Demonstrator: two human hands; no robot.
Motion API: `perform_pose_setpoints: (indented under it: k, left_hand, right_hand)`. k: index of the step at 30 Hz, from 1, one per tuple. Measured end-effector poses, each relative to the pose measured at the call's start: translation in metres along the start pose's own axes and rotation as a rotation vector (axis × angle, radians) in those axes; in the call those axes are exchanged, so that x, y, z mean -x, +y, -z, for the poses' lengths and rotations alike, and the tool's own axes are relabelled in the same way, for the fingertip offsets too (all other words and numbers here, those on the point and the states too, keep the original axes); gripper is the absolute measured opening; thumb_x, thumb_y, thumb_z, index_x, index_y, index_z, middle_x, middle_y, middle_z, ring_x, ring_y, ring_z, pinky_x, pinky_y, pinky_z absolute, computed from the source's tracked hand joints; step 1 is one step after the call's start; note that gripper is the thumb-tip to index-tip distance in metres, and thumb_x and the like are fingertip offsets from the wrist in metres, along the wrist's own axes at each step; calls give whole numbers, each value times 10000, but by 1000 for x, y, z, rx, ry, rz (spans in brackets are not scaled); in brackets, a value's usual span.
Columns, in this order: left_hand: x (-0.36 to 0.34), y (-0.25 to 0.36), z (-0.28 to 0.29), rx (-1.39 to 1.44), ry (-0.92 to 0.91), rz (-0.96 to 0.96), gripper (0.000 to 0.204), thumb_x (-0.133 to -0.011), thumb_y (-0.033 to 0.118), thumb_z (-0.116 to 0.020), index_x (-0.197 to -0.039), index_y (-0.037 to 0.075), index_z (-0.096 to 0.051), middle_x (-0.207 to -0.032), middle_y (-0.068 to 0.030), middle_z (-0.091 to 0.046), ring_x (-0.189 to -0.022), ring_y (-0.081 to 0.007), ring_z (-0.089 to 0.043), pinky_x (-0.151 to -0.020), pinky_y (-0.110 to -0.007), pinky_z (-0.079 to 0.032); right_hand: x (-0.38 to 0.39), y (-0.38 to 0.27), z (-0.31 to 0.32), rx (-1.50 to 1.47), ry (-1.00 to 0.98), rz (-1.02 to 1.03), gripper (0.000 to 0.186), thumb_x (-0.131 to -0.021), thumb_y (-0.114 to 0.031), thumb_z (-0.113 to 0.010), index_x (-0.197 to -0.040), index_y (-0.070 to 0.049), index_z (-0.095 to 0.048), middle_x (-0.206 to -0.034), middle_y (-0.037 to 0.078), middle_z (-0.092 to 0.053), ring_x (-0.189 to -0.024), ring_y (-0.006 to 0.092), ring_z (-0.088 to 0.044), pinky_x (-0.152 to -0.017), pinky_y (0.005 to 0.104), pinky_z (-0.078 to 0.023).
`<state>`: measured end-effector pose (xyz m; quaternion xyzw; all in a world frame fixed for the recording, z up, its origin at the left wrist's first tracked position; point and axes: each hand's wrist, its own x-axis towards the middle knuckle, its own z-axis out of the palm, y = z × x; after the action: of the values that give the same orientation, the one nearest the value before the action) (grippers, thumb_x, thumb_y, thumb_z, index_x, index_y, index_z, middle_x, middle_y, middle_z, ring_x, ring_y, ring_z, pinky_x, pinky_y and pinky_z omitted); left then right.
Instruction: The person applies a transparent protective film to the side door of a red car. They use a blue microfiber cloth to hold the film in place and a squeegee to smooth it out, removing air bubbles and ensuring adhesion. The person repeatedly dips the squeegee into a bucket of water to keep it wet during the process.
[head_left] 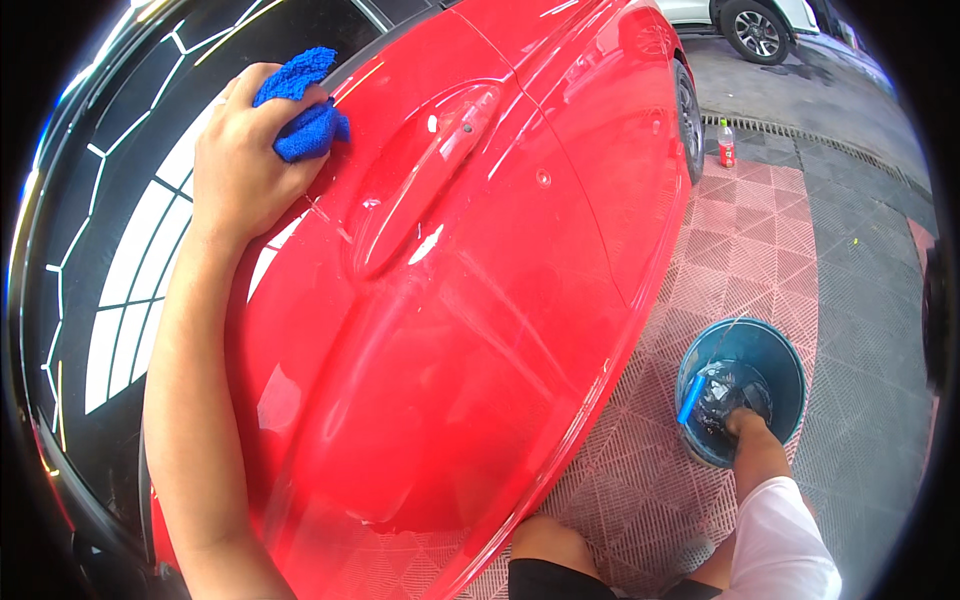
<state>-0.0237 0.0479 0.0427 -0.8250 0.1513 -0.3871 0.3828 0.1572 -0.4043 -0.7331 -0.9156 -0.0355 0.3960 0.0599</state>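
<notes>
There are two hands, the left hand [240, 150] upper left, the right hand [742, 421] lower right; two cars, a red car [470, 340] mid-frame, a white car [683, 16] upper right; two wheels [757, 33] upper right; one cloth [306, 122] upper left; one door handle [428, 185] upper centre; one bottle [726, 146] upper right; one bucket [786, 358] lower right

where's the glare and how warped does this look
Head view: glare shows as white lines and bright panels on the dark window, with white highlights on the red door; head view: fisheye bends the door's edges, and the corners go black; head view: left hand and blue cloth look fairly sharp.
</notes>
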Motion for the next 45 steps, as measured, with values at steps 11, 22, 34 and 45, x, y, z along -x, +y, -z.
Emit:
perform_pose_setpoints:
  k: [11,22,34,45]
  left_hand:
    - [-1,-1,0,56,19,-65,481,-726,125,-955,-1199,132,-867,-1305,-148,-744,-1153,-384,-772,-973,-476,-635]
    - [-2,-5,8,20,73,-53,417,-768,112,-908,-1183,124,-874,-1306,-116,-756,-1081,-372,-774,-956,-470,-631]
    - [0,-6,0,19,109,-80,439,-764,172,-938,-1197,142,-873,-1275,-112,-748,-1130,-353,-762,-970,-479,-640]
    - [2,-6,-4,36,92,-51,395,-773,196,-928,-1161,145,-876,-1265,-97,-749,-1145,-343,-759,-963,-479,-642]
  right_hand:
    - [-18,8,-2,-511,392,-145,504,-911,-138,-873,-1373,18,-747,-1350,276,-802,-1332,401,-771,-1104,494,-629]
    - [195,-72,116,-1899,400,465,149,-973,27,-717,-1048,-88,-657,-1033,43,-722,-892,191,-708,-712,402,-675]
    - [432,-344,225,-840,1329,1535,636,-1003,113,-601,-1587,-123,-693,-1658,178,-662,-1601,431,-560,-1305,530,-496]
    - [400,-387,248,-617,1678,1460,453,-1072,-47,-676,-1517,-68,-755,-1557,186,-742,-1440,376,-716,-1201,475,-572]
